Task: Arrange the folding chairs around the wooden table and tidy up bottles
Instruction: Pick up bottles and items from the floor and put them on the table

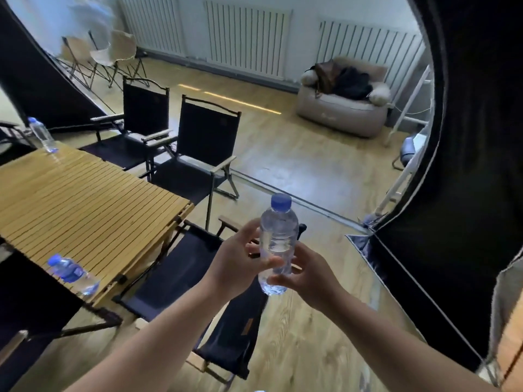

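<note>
**Both hands on one bottle, two more on the bench**

At the far left corner of the slatted wooden bench (85, 205) a clear bottle with a blue cap stands upright: the far bottle (42, 134). At the near edge of the bench a second one, the near bottle (72, 274), lies on its side with a blue label, its cap pointing left.

Behind the bench two black folding chairs stand side by side, open and facing the bench: the back chair (135, 128) and, just to its right, the side chair (198, 154). Their wooden armrests nearly touch. A third, the near chair (181, 275), sits at the bench's right end, below the hands, seen from above. Farther back on the left stand two beige chairs (113, 56), well apart from the bench.

In the middle, the left hand (235, 267) and the right hand (307, 274) meet on the held bottle (278, 239), which is upright with its blue cap on, in the air over the near chair. The left grip wraps its fingers around the bottle's middle, thumb across the front. The right grip closes around the lower part, near the base.

On the right, a pale sofa (342, 114) stands against the radiators (246, 41), with dark clothes heaped on it. A black curtain (475, 165) fills the right edge.
</note>
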`<state>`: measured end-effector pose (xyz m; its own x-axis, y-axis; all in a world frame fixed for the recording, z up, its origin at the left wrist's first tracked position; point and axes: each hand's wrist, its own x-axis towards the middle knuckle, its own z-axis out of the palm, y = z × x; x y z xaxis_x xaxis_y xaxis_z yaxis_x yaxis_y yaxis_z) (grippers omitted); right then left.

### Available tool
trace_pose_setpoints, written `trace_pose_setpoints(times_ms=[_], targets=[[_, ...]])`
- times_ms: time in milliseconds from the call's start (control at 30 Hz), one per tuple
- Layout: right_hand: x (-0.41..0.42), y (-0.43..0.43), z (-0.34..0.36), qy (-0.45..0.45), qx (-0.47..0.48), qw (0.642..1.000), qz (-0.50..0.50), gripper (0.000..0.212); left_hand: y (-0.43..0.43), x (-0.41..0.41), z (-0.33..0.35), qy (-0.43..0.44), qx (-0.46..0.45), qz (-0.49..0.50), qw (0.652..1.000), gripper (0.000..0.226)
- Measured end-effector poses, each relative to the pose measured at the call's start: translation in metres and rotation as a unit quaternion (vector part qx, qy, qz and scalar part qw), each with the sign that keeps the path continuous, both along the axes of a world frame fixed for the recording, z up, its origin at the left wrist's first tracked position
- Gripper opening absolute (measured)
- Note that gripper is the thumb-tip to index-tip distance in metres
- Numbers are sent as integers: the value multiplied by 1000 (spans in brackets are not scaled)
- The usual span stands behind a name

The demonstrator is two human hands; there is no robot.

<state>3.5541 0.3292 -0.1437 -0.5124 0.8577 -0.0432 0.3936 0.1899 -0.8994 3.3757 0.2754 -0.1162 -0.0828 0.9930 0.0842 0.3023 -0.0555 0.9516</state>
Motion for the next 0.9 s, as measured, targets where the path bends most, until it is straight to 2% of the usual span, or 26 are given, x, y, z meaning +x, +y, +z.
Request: trace_pose_setpoints(times_ms=[367, 633, 900], targets=[[-38, 205, -10, -30, -42, 993, 108, 67, 159, -15, -15, -11, -24, 156, 987, 71], [-39, 347, -9, -6, -62, 982, 179, 62, 287, 1, -5, 29, -34, 206, 977, 78], [-35, 496, -3, -24, -19, 954, 298, 57, 406, 34, -10, -15, -41, 329, 943, 80]])
